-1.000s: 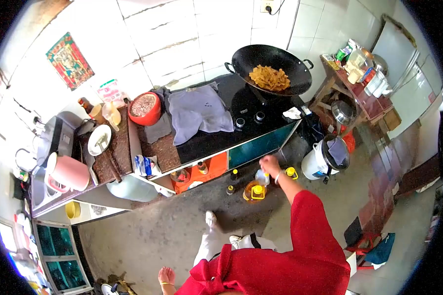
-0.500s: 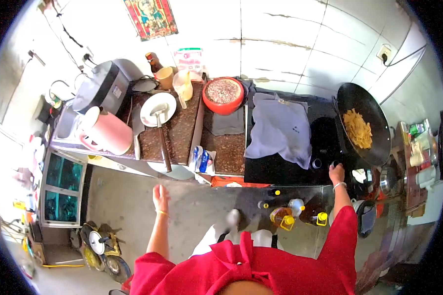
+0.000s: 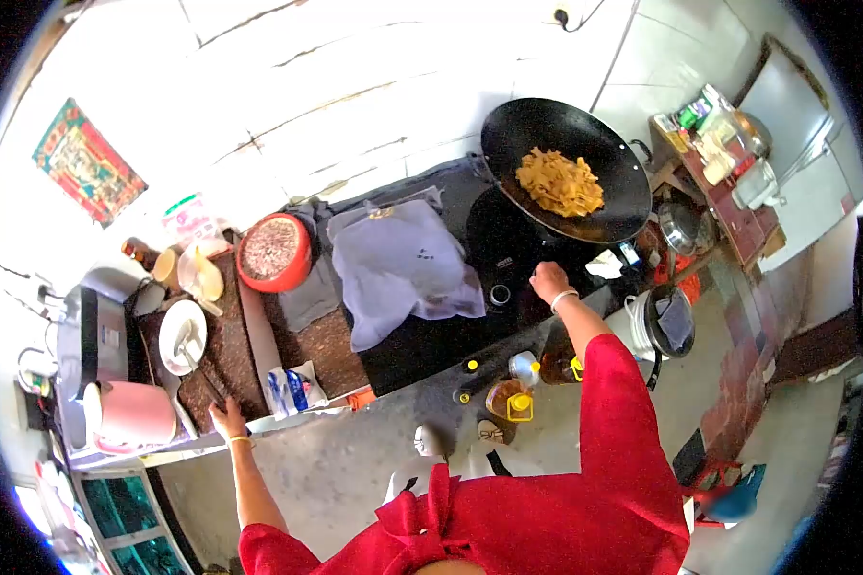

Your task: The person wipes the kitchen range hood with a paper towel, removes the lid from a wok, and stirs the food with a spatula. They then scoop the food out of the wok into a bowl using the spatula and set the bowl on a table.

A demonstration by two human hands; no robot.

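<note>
My left hand point(image 3: 228, 419) is closed around the end of the dark handle of a spatula point(image 3: 207, 378). The spatula's metal head rests in a white bowl point(image 3: 171, 337) on the brown counter. On the black stove point(image 3: 408, 362), my right hand point(image 3: 548, 282) has its fingers wrapped round a control knob, which they mostly hide. Another stove knob point(image 3: 499, 295) shows to its left. Behind my right hand, a black wok point(image 3: 508, 134) sits tilted on the stove, holding yellowish-brown sliced food point(image 3: 558, 182). A grey cloth point(image 3: 403, 259) covers the left part of the stove.
Left on the counter are a pink kettle point(image 3: 134, 414), a red pot point(image 3: 302, 259) of grainy contents and a blue-white packet point(image 3: 295, 388). Oil bottles point(image 3: 510, 398) stand on the floor below the stove. A lidded pot point(image 3: 669, 321) and a side table point(image 3: 758, 225) are at right.
My left hand has gone from open in the air to the spatula's handle. My right hand stays at the stove knob. The view has turned and shifted toward the right.
</note>
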